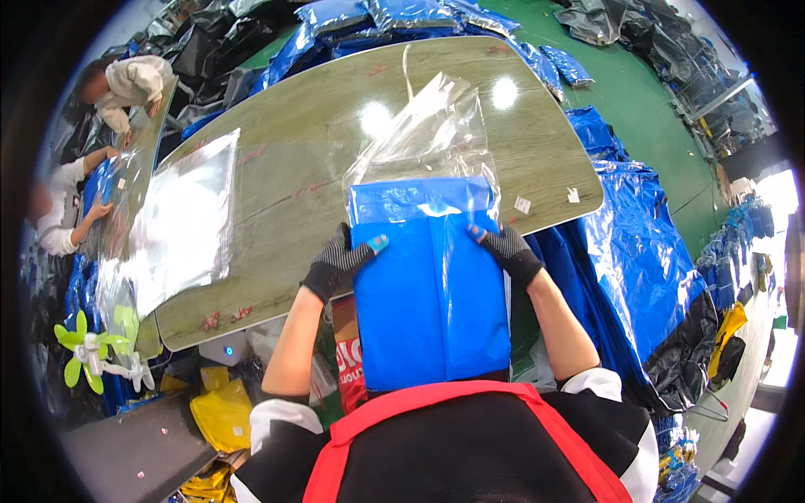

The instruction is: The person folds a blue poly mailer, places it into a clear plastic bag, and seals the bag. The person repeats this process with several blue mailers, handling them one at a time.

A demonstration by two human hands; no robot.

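Observation:
A folded blue sheet (432, 302), smooth and rectangular, spans from the table's near edge to my body. Its far end lies inside a clear plastic bag (449, 126), whose loose, crinkled part stretches away over the table. My left hand (340, 261), in a dark ribbed glove, grips the sheet's left edge with the thumb on top. On the right edge, my right hand (508, 250) holds it the same way, in a matching glove. Both thumb tips look blue. The other fingers are hidden beneath the sheet.
A wood-patterned table (293, 126) carries a stack of clear bags (189, 222) at left. Blue sheets (641, 260) are piled at right, blue packages (402, 15) beyond the far edge. A green fan (88, 352) stands at lower left. Two people (126, 88) work at far left.

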